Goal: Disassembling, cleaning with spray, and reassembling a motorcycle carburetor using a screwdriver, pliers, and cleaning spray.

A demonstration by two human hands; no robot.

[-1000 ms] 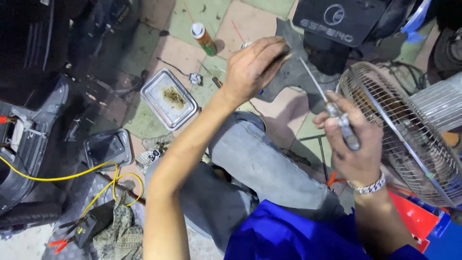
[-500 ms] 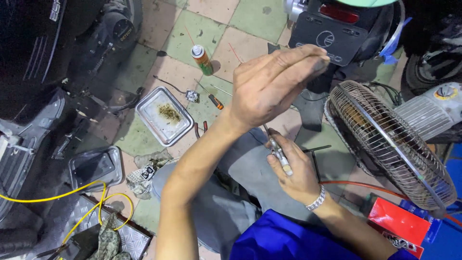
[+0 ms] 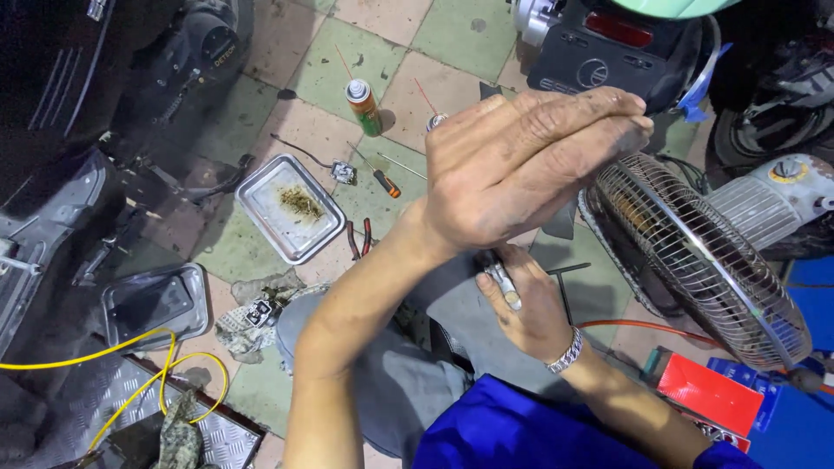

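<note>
My left hand [image 3: 521,165] is raised close to the camera, fingers straight and pressed together, tips pointing right over the fan's top edge. Whether it pinches anything small is hidden. Below it, my right hand [image 3: 534,321], with a metal bracelet on the wrist, grips a slim silver metal tool [image 3: 504,282] over my lap. I sit on a tiled floor in grey trousers and a blue shirt.
A caged floor fan [image 3: 695,252] lies at the right. On the tiles sit a steel tray [image 3: 291,207] with debris, a green spray can [image 3: 363,106], a screwdriver [image 3: 382,181] and red pliers [image 3: 358,239]. A yellow cable [image 3: 130,356] and a red box [image 3: 708,395] lie nearby. Scooters stand around.
My left hand came up from the floor and now sits high near the camera. My right hand dropped with the tool from beside the fan down to my lap.
</note>
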